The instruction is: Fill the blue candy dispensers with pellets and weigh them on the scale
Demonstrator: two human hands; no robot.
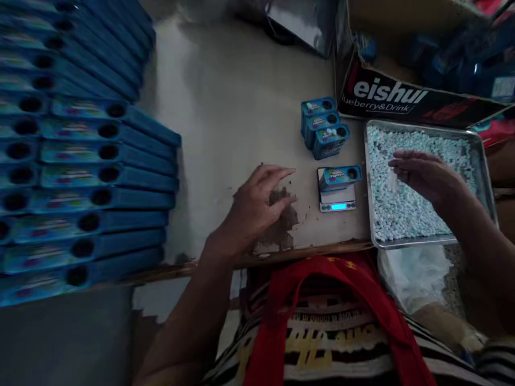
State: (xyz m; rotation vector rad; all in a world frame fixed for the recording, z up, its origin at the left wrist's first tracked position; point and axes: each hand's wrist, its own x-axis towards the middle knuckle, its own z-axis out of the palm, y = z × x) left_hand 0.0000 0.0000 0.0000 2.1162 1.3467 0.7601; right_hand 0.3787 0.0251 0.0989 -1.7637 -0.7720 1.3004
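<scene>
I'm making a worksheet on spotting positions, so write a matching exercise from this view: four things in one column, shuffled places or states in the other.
1. Left hand
2. Digital scale
3. Right hand
4. Printed cardboard box

A. Over the white and pale-green pellets
B. Beyond the metal tray
C. Thumb and fingers apart, nothing between them
D. Under one blue container

Pairs: 1-C, 2-D, 3-A, 4-B

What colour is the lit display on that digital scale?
The display on the digital scale is bright cyan, clearest in the head view.
</scene>
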